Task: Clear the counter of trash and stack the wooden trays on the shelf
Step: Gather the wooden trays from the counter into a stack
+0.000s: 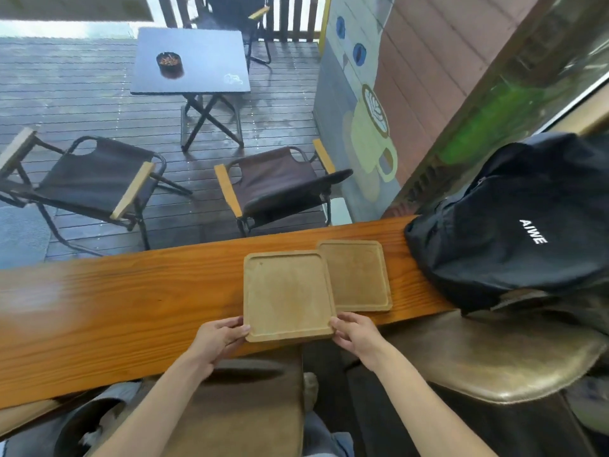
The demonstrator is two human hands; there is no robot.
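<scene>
The long wooden counter (115, 305) runs across the view, its left stretch bare and a little blurred. Beyond it, on the wet deck, stand two folding chairs and a small dark folding table (192, 61) with an ashtray (169, 62) on top. At the near edge of the counter, the left hand (219, 338) clasps the near-left corner of the nearer wooden tray (286, 295), fingers curled against its rim. That tray sits flat and empty, its near edge at the counter's lip — its right side overlaps the left edge of the second wooden tray (357, 275), which lies just behind and to the right (also empty). The right hand (354, 333) grips the near-right corner of the nearer tray. Further right, a black backpack (514, 232) with white lettering rests on the counter's end, close beside the second tray but not touching it. Below it stands a worn brown stool seat (494, 354).
</scene>
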